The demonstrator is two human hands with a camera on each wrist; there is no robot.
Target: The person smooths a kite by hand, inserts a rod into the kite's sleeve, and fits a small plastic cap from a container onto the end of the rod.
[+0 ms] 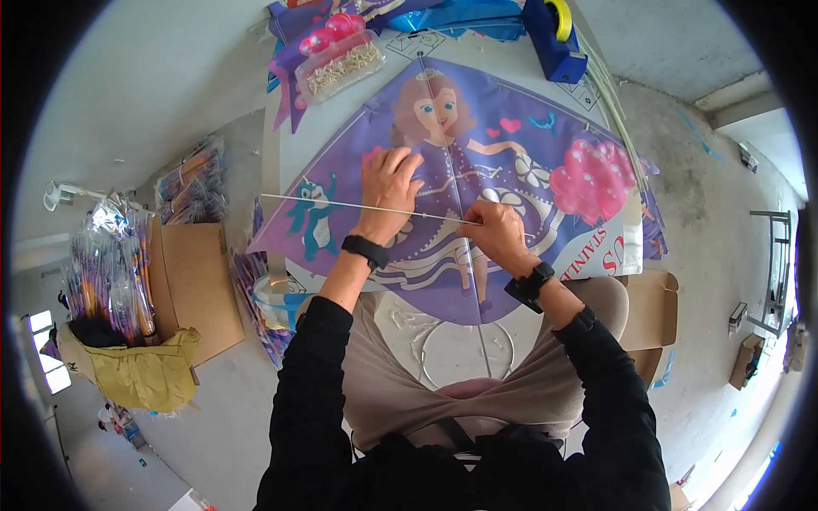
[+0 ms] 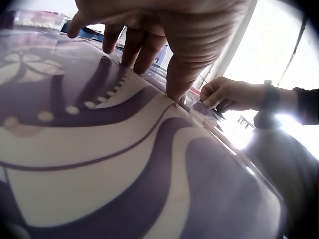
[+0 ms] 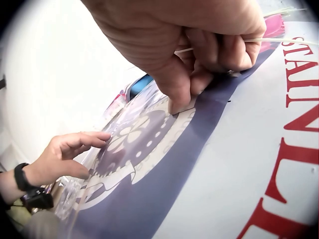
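A purple kite (image 1: 520, 187) printed with a princess lies spread before me, a dark spine rod (image 1: 483, 345) running down its middle. My left hand (image 1: 390, 194) rests on the sail left of the spine, fingers extended and fingertips touching the film. A thin white rod (image 1: 315, 201) runs crosswise over the kite and overlaps the left hand in the head view. My right hand (image 1: 497, 230) holds this rod in curled fingers just right of the spine. In the right wrist view, its thumb and fingertips are down at the printed skirt (image 3: 149, 134).
A clear tray (image 1: 345, 70) of small pale pieces sits at the back left. A blue tape dispenser (image 1: 554, 43) stands at the back right, beside long pale rods (image 1: 609, 102). Cardboard boxes (image 1: 200, 281) and packaged kites (image 1: 111, 272) stand at the left.
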